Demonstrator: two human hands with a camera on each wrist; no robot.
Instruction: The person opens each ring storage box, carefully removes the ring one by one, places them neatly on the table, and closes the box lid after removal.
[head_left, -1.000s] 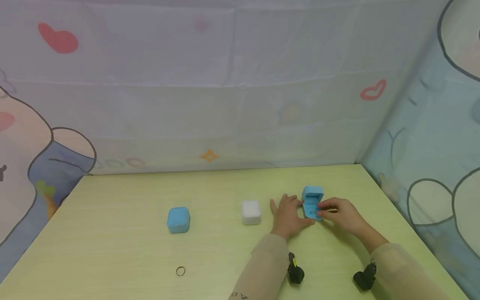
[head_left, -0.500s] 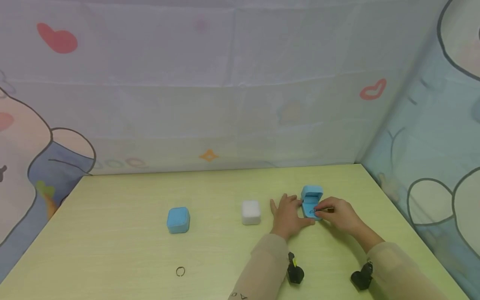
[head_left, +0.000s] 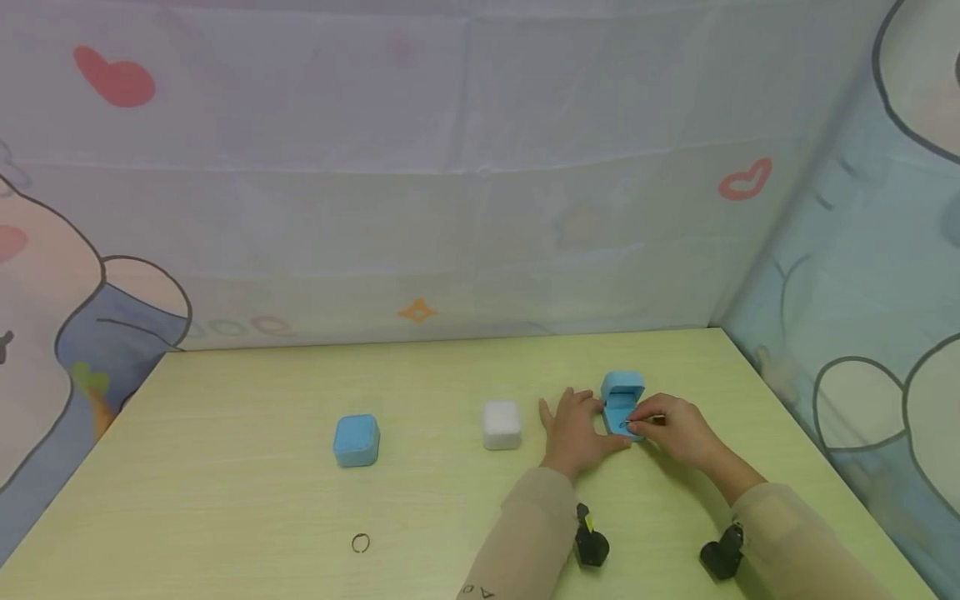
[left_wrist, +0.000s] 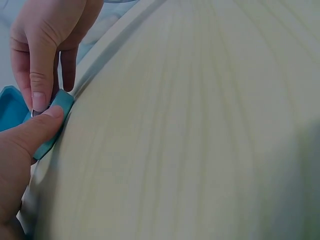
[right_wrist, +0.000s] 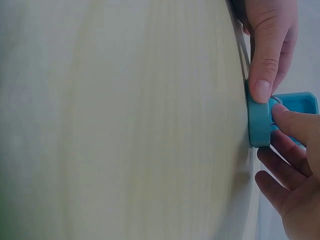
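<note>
A light-blue ring box (head_left: 623, 383) stands with its lid raised at the right of the table. My left hand (head_left: 576, 433) steadies it from the left, thumb against the front edge and a fingertip by the left side. From the right, my right hand (head_left: 678, 429) reaches into the box and pinches a thin metal ring (right_wrist: 277, 99) at the cushion between thumb and index finger. In the right wrist view, the ring's loop shows just above the front wall of the box, partly hidden by fingers. The left wrist view shows the left thumb (left_wrist: 47, 125) across the box front.
A white box (head_left: 502, 425) sits left of the left hand, lid down. Farther left is a closed blue box (head_left: 357, 440), with a second ring (head_left: 361, 543) lying on the table (head_left: 225, 500) nearer the front. A printed cloth (head_left: 322, 208) hangs behind the table.
My right hand has shifted slightly left and farther into the open ring box with the ring. The left hand stays where it was; the box has moved very slightly left.
</note>
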